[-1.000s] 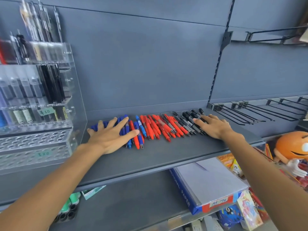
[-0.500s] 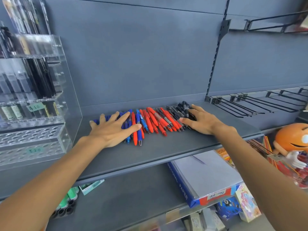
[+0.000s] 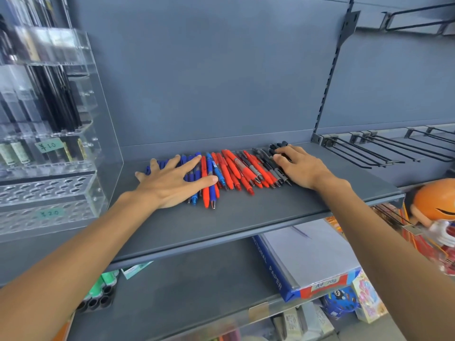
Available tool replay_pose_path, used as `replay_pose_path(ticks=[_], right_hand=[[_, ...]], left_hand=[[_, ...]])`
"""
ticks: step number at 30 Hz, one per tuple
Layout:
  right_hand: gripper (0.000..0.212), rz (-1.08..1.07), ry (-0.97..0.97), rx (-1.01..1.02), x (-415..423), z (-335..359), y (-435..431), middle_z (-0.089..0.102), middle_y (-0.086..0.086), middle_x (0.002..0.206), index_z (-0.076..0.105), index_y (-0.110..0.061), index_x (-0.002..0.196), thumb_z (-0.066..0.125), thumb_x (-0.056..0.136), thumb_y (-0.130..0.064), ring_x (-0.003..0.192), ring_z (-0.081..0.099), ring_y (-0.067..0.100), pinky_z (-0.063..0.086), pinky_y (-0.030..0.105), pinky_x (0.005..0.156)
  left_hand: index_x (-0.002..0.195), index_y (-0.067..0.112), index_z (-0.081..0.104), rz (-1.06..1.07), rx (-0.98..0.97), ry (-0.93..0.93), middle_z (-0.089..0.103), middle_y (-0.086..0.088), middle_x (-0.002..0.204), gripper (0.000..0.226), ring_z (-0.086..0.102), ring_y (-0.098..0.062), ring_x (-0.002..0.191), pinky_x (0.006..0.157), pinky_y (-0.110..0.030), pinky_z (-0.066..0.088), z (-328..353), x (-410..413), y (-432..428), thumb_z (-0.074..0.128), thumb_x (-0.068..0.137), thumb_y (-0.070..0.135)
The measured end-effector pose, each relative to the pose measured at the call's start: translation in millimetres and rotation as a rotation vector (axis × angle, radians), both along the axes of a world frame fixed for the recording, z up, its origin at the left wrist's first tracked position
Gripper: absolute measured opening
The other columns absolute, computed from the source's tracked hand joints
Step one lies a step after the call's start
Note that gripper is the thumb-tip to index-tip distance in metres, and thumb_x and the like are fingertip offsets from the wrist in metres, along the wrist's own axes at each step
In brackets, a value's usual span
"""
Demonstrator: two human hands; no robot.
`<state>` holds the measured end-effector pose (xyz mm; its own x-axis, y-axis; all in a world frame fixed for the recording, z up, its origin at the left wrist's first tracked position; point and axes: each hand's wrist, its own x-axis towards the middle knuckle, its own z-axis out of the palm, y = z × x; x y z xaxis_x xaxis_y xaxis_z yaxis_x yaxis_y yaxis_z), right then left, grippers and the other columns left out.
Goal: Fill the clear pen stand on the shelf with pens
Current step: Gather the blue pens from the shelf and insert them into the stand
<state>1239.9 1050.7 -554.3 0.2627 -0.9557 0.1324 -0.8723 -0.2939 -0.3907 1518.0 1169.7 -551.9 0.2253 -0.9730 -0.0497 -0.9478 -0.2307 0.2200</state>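
Pens (image 3: 229,173) lie in a loose row on the grey shelf (image 3: 246,217), blue at the left, red in the middle, black at the right. Long axes run front to back, tips toward the person, a few skewed. Light, stiff, smooth barrels, likely to roll and slip, so pinch them mid-barrel, a few at a time. The left hand (image 3: 172,183) lies flat, fingers splayed wide over the blue ones; the right hand (image 3: 300,168) is palm down, fingers loosely bent against the black end, gripping nothing. The clear pen stand (image 3: 49,193) waits at far left, lower holed tiers empty.
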Motion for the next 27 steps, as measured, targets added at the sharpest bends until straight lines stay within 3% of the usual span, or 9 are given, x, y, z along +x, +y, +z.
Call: replay_pose_path(ticks=[5,12,16,20,23,27], right_hand=[[0.042,0.043,0.027,-0.012,7.4,1.8,7.1,0.032,-0.006,0.157,0.038,-0.035,0.144,0.032,0.103,-0.042,0.139,0.038,0.024,0.027,0.038,0.111],[0.044,0.096,0.003,0.004,19.7,0.3,12.1,0.028,-0.007,0.159,0.034,-0.035,0.148,0.031,0.104,-0.042,0.144,0.031,0.019,0.022,0.034,0.115],[0.046,0.108,-0.023,0.023,15.2,3.0,10.7,0.02,-0.004,0.162,0.03,-0.04,0.149,0.031,0.103,-0.045,0.149,0.02,0.017,0.014,0.038,0.12],[0.057,0.096,-0.111,0.093,15.0,3.4,11.9,0.015,-0.007,0.163,0.029,-0.045,0.149,0.029,0.096,-0.064,0.151,0.009,0.014,0.005,0.039,0.123],[0.082,0.092,-0.084,0.132,18.9,0.7,16.6,0.013,-0.009,0.164,0.024,-0.046,0.15,0.028,0.079,-0.085,0.152,0.009,0.017,0.008,0.046,0.123],[0.091,0.084,-0.027,0.111,24.7,2.2,23.4,0.011,-0.003,0.164,0.021,-0.038,0.153,0.036,0.078,-0.087,0.151,0.012,0.023,0.012,0.048,0.122]], left_hand=[[0.146,0.055,0.001,-0.008,-0.033,-0.02,-0.006,0.006,0.162,0.085,-0.007,-0.036,0.147,0.112,-0.066,-0.003,0.6,-14.3,-2.7,0.022,0.072,0.091],[0.152,0.039,-0.002,-0.01,-0.1,-0.047,0.001,0.001,0.162,0.084,-0.005,-0.038,0.146,0.11,-0.068,0.0,0.4,-41.3,-13.4,0.02,0.083,0.08],[0.153,0.036,-0.003,0.04,-0.092,-0.009,-0.002,0.004,0.163,0.091,-0.005,-0.039,0.147,0.111,-0.068,0.0,1.0,-31.9,-5.7,0.016,0.079,0.085],[0.153,0.033,-0.008,0.118,-0.091,0.076,-0.002,0.005,0.163,0.099,-0.006,-0.038,0.147,0.111,-0.068,0.002,3.8,-18.0,-1.7,0.017,0.074,0.089],[0.152,0.041,0.0,0.07,-0.064,0.064,0.001,0.005,0.163,0.084,-0.007,-0.034,0.148,0.112,-0.065,0.003,4.1,-14.4,-3.9,0.017,0.081,0.083],[0.151,0.043,0.008,0.026,-0.109,0.029,0.013,0.004,0.161,0.059,-0.003,-0.033,0.147,0.113,-0.06,0.005,1.9,-20.4,-13.4,0.016,0.095,0.062]])
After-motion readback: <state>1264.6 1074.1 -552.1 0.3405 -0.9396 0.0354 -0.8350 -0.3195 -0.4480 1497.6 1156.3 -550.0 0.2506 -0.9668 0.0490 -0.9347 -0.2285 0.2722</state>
